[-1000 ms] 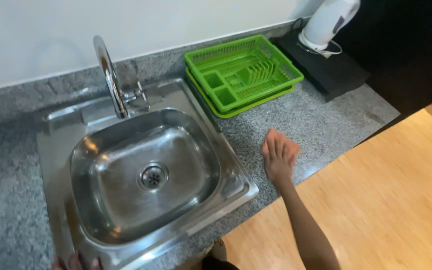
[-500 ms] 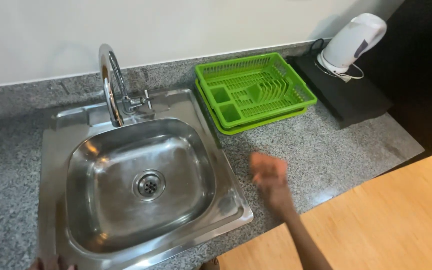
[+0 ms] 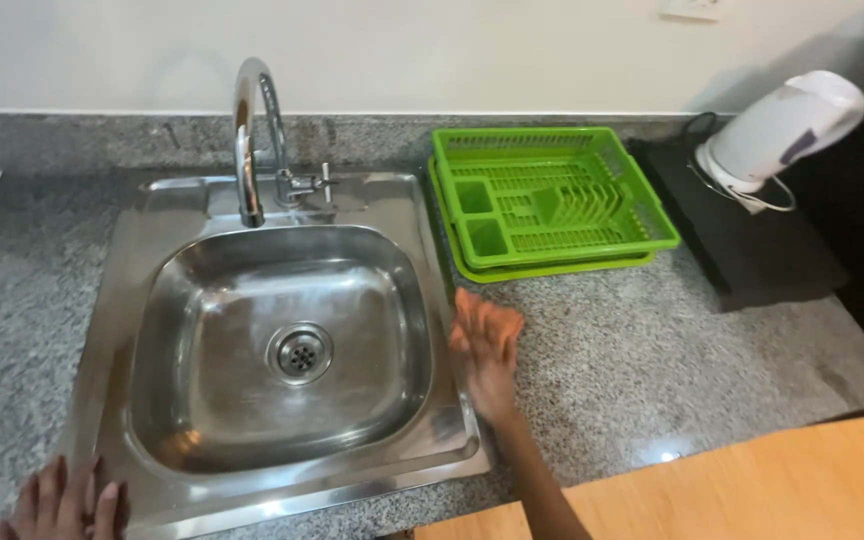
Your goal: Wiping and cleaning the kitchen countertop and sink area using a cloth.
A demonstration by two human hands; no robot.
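Now: right hand [image 3: 486, 352], fingers spread and empty, has moved from the bare table [image 3: 652, 350] leftward to the sink [image 3: 252, 470] rim; left hand [image 3: 62, 505] flat at the sink's front corner, fingers loosely apart.

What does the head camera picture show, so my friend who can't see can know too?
A person's right hand, open and empty, hovers at the right edge of a shiny steel sink, while the left hand rests at its front left corner. A curved tap, a green dish rack and a white kettle stand on the grey granite counter.
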